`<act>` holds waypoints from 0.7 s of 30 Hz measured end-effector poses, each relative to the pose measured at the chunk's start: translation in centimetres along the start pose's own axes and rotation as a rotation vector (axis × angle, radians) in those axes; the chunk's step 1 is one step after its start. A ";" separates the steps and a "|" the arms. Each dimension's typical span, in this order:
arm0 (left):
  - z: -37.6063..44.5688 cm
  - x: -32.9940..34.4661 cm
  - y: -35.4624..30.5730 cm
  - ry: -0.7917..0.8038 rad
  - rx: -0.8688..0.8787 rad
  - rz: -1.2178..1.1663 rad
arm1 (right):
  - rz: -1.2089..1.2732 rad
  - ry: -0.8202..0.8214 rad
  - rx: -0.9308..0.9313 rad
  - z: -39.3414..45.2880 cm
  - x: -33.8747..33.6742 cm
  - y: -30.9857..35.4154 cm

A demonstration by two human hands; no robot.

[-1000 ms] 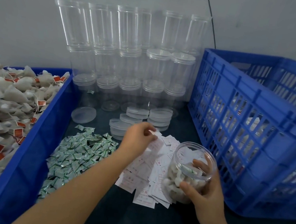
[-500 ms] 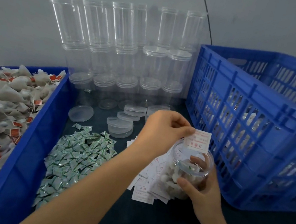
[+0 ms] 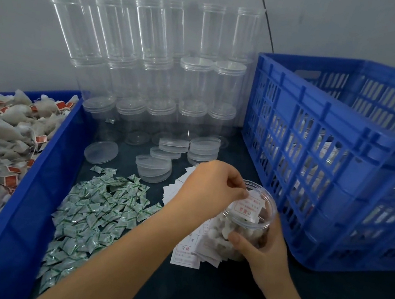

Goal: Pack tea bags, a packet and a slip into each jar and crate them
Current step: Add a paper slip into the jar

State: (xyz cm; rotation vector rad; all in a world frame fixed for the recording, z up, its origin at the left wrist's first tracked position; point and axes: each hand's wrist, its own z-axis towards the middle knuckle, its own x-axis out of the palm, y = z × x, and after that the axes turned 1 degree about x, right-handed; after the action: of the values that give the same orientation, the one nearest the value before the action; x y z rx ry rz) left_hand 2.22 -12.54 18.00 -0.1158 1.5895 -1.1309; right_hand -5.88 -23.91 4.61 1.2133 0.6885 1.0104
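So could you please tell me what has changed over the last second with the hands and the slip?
The left hand took one slip from the slip pile, carried it right and lowered it into the mouth of the jar, still pinching it. The right hand kept its grip on the jar; the lids, green packets and blue crate stayed put.

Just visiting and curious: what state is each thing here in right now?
Jar: uncapped, holding tea bags, gripped by right hand.
Slip: pinched by left hand, in jar's mouth.
Loose lids: off, stacked.
Crate: partly filled.
Spare jars: empty, stacked.
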 end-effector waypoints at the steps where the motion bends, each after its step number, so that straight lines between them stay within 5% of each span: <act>1: 0.0 -0.1 -0.1 0.003 0.017 0.080 | 0.013 0.004 0.011 0.0 0.0 0.1; 12: -0.1 0.3 -1.0 0.010 0.192 0.650 | 0.002 -0.005 0.052 0.0 0.0 0.0; 18: -0.9 -0.2 1.3 -0.229 0.226 0.219 | -0.013 -0.002 0.053 0.0 -0.3 -0.4; 21: -2.0 0.7 4.0 -0.138 0.185 -0.060 | -0.034 -0.014 0.051 0.0 -0.2 -0.2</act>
State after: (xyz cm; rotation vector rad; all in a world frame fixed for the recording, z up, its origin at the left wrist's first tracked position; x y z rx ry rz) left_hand 2.23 -9.62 14.50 -0.1168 1.3613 -1.2835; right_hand -5.94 -24.07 4.35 1.2473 0.7255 0.9603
